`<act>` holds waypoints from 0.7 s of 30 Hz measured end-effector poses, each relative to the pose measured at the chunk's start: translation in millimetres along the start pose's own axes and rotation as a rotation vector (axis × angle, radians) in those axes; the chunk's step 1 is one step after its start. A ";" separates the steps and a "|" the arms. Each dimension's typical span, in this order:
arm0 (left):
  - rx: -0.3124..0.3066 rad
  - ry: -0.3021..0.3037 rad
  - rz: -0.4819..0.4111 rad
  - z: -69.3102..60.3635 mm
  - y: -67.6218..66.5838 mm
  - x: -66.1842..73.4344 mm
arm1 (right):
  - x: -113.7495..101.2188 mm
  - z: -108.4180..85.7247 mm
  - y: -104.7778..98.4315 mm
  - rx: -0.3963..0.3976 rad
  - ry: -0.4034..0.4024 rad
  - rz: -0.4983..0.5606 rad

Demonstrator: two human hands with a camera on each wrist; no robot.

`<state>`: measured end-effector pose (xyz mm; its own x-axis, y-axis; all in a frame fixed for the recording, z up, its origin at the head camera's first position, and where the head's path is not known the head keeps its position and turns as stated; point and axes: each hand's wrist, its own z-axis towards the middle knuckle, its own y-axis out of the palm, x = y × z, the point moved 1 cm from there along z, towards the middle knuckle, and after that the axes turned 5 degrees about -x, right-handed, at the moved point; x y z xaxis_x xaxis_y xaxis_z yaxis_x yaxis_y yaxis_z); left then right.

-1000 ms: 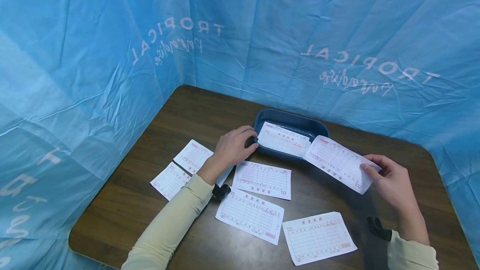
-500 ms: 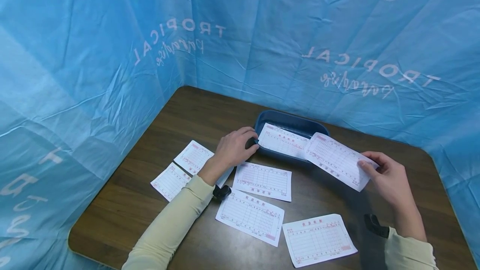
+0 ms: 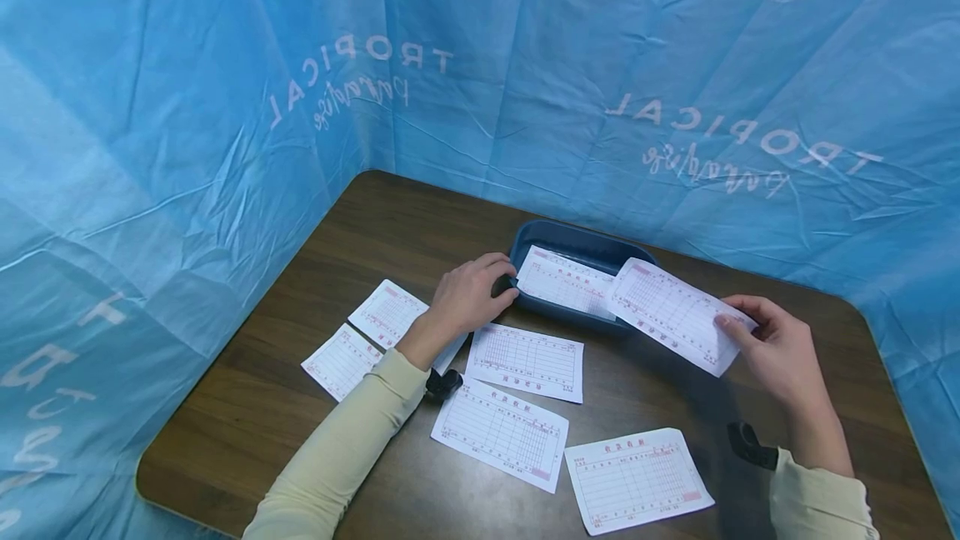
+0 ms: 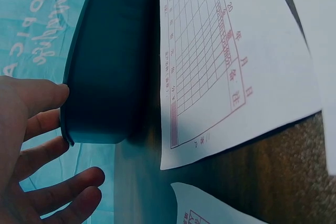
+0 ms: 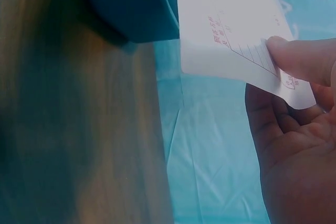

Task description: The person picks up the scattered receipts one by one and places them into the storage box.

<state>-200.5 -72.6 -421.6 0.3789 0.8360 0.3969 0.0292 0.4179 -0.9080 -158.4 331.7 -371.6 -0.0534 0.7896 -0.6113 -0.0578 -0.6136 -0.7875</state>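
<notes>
A dark blue tray [image 3: 588,242] stands near the far edge of the table, with printed receipt slips [image 3: 564,280] lying inside it. My left hand [image 3: 468,292] pinches the rim at the tray's left end; in the left wrist view its thumb and nearer fingers meet the rim while the other fingers stay off it. My right hand [image 3: 776,348] holds one receipt slip [image 3: 678,315] by its right end, thumb on top. That slip is raised and slanted, its left end over the tray's right front corner and partly covering the slips inside.
Loose receipt slips lie on the brown table [image 3: 247,382]: a slip [image 3: 528,361] in front of the tray, one [image 3: 501,432] nearer, another [image 3: 640,480] at the front right. More slips [image 3: 387,312] lie partly under the left forearm. Blue curtain [image 3: 480,90] hangs behind the table.
My right hand has shifted slightly left and away from me, carrying the slip a bit further over the tray. The left hand stays at the rim.
</notes>
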 end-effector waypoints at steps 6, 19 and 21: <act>0.003 0.001 0.008 0.2 0.1 -0.5 | -3.1 3.9 1.0 -0.006 -0.032 -0.011; 0.002 0.003 0.014 0.9 1.3 -1.9 | -12.9 14.0 1.5 -0.006 -0.067 0.008; 0.000 -0.001 0.014 0.7 0.2 -2.2 | -14.1 15.3 2.0 -0.015 -0.065 0.012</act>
<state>-202.0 -74.2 -422.5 0.3788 0.8420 0.3842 0.0240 0.4060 -0.9135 -173.0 319.3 -363.3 -0.1183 0.7797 -0.6149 -0.0414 -0.6226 -0.7815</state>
